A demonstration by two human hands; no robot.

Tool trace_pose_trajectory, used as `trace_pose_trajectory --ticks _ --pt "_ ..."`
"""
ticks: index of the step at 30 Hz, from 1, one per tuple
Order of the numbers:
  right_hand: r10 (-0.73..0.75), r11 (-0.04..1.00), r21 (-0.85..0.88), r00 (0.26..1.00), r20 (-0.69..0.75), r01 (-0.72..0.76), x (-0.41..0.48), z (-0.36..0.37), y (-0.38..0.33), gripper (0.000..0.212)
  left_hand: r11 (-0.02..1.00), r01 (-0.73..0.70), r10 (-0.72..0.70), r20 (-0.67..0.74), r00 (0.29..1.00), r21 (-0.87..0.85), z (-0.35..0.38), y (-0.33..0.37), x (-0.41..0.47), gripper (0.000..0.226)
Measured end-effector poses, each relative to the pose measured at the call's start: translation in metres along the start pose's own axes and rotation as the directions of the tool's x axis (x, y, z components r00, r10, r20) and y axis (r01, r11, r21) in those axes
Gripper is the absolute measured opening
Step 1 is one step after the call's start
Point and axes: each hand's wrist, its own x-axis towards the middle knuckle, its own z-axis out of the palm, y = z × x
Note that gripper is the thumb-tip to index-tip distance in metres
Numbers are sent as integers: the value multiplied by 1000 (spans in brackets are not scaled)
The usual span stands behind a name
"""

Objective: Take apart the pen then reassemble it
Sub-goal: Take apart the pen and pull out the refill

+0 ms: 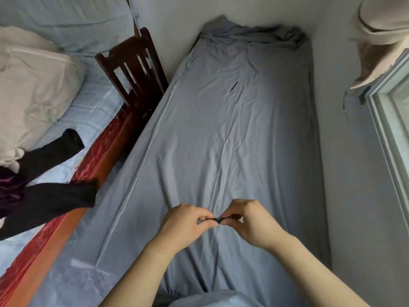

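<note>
Pinching the pen (pixel 218 218) at each end, the left hand (pixel 188 222) and right hand (pixel 247 220) hold it above the grey sheet (pixel 232 140). Likely light, rigid, slippery; grip near the joint. A thin dark part (pixel 234 85) lies well apart.

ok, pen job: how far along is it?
Partly apart, it seems: a thin dark part, maybe the refill, lies alone far up the grey sheet. In hand: left hand and right hand pinch a short black pen piece between them; twisting off or on, I cannot tell. Left: rejoin the parts.
</note>
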Motion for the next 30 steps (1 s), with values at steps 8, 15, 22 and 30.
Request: trace_pose_trajectory --ticks 8,15,22,30 --pt "70 998 0 997 32 -70 -1 22 6 10 996 64 -64 -7 998 -67 14 -14 -10 18" --pt "-43 989 -137 998 35 48 -2 36 2 14 997 53 -53 11 999 -53 10 -26 -11 20" --pt "-51 985 -159 997 54 59 -2 32 -2 16 1000 -9 9 -17 1000 -16 2 -26 -13 24" --pt "-52 979 -200 991 -120 27 -14 38 0 13 990 -28 43 110 993 -136 -3 -23 -1 10"
